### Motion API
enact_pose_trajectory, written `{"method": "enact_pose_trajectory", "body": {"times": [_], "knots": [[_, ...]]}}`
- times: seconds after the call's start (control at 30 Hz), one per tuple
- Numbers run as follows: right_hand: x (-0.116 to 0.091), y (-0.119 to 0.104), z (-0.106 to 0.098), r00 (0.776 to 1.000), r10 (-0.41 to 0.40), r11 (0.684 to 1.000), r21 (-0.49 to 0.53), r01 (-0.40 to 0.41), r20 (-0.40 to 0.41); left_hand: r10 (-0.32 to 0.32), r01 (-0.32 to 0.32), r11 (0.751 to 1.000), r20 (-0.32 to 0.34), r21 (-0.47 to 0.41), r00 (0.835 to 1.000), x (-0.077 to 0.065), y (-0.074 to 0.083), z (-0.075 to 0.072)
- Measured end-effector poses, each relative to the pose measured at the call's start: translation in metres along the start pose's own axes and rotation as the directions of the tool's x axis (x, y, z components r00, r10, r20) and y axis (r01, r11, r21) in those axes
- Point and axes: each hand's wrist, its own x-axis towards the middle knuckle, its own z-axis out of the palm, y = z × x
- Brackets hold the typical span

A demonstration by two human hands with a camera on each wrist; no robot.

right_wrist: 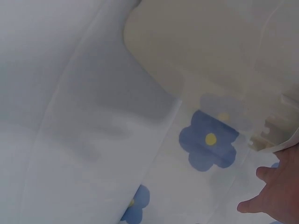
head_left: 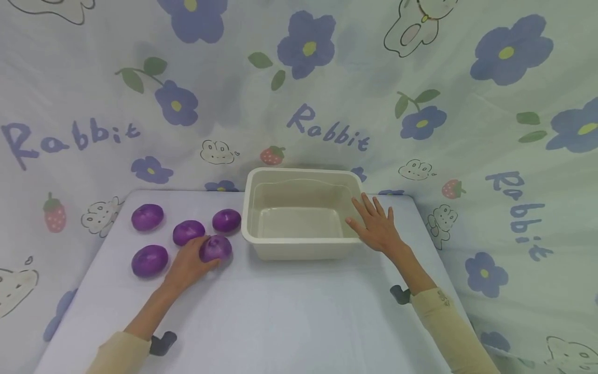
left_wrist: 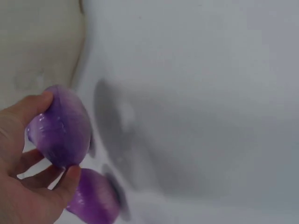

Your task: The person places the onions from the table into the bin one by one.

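My left hand [head_left: 189, 267] grips a purple onion [head_left: 216, 249], thumb on one side and fingers on the other. Seen in the left wrist view, that onion [left_wrist: 60, 126] is glossy, streaked with paler purple, and casts a shadow on the white surface. Another onion [left_wrist: 96, 198] lies just below it there. My right hand [head_left: 379, 228] spreads its fingers over the right rim of a cream plastic basin [head_left: 303, 241]. In the right wrist view part of the right hand [right_wrist: 275, 191] shows beside the basin's edge.
Several more onions lie left of the basin: one at the back left [head_left: 147, 217], one at the front left [head_left: 149, 261], one behind the left hand [head_left: 189, 232], one beside the basin [head_left: 226, 221]. A patterned curtain [head_left: 224, 104] stands behind the white table [head_left: 299, 317].
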Motion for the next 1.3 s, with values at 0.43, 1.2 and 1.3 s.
{"method": "enact_pose_trajectory", "body": {"times": [0.43, 1.2, 1.3], "knots": [[0.001, 0.002, 0.001, 1.000, 0.003, 1.000, -0.003, -0.003, -0.008, 0.081, -0.078, 0.996, -0.088, 0.031, 0.993, 0.026, 0.037, -0.048], [0.001, 0.001, 0.001, 1.000, -0.002, 1.000, 0.005, 0.002, -0.014, 0.213, -0.207, 0.975, 0.085, -0.081, 0.973, 0.117, 0.137, -0.081], [0.001, 0.002, 0.000, 1.000, -0.002, 1.000, 0.003, 0.002, -0.014, 0.239, -0.227, 0.968, 0.119, -0.104, 0.964, 0.133, 0.151, -0.073]]}}
